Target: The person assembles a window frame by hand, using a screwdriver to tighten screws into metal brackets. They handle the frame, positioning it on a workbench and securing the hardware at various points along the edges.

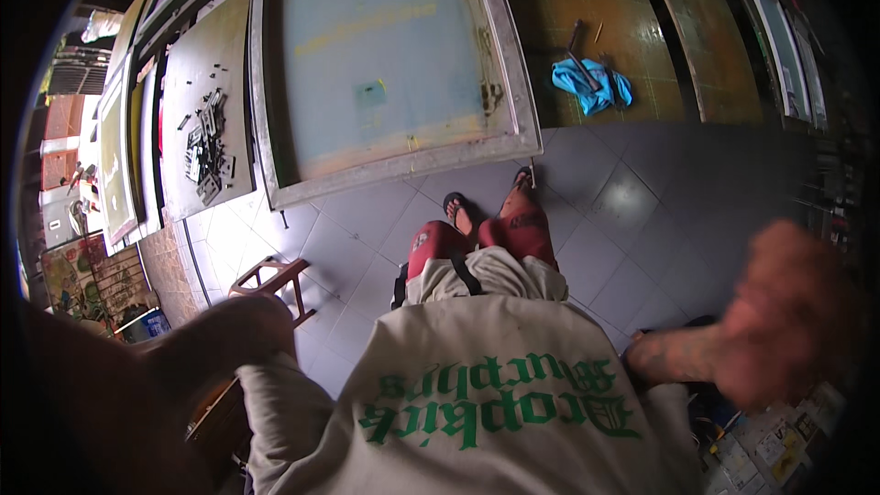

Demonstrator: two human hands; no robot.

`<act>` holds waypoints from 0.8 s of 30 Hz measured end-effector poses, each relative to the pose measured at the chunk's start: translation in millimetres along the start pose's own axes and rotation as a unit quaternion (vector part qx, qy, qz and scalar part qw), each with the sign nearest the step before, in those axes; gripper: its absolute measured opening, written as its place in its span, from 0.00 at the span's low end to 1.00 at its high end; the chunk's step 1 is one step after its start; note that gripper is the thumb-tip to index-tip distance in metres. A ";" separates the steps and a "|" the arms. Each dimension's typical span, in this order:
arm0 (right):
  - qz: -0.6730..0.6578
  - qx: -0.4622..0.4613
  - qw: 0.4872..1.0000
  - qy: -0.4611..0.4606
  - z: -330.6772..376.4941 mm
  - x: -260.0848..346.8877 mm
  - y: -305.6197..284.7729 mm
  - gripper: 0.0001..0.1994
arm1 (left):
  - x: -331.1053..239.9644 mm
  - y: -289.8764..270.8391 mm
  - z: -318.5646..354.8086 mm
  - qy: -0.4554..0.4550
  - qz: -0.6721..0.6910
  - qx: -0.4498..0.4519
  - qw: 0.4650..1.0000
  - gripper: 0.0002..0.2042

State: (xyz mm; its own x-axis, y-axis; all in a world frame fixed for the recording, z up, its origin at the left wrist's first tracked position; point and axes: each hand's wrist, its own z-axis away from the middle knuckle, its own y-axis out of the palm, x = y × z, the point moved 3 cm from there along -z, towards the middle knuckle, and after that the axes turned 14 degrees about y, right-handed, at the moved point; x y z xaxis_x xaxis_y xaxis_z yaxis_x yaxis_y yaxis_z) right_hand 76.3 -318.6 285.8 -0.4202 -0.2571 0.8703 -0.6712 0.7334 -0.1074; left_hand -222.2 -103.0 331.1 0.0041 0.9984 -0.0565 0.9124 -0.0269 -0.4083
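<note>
My right hand (779,312) is raised close to the camera at the right, smeared by motion, so its fingers cannot be made out. It appears well away from the tables. On the left my bent forearm (215,335) rises toward the camera and runs into a dark blur (82,394), where my left hand is too dark to make out. In front of me a large metal-framed mesh screen (376,46), bluish with a yellowish lower border, lies over the worktable. Whether either hand holds anything is not shown.
Small black parts (209,147) lie heaped on a pale board at the left. On the brown board at the right rest a blue cloth (591,87) and a dark-handled tool (579,60). A brown stool (275,284) stands on the tiled floor (587,211).
</note>
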 end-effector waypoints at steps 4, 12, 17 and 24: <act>-0.006 0.103 0.892 0.441 39.9 -142.5 4.7 0.15 | -23.5 50.2 66.6 -0.210 0.035 -0.087 0.973 0.20; -0.147 0.170 0.659 0.717 183.1 -326.1 32.0 0.22 | -68.3 274.6 276.3 -0.595 0.369 0.263 0.664 0.22; -0.399 0.058 0.568 0.717 201.0 -335.1 44.1 0.18 | -77.9 328.1 299.3 -0.626 0.399 0.224 0.632 0.23; -0.462 0.025 0.589 0.663 199.6 -330.2 54.4 0.17 | -90.5 346.9 293.7 -0.715 0.384 0.131 0.569 0.20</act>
State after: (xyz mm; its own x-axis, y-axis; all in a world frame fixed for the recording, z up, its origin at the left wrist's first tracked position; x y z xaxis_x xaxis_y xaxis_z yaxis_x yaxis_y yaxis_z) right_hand 56.6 -319.4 -103.4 0.9617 0.2098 0.1765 -0.2714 0.6376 0.7209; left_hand -26.2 -217.3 -73.0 -0.1477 -0.3690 -0.9176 0.7725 -0.6224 0.1260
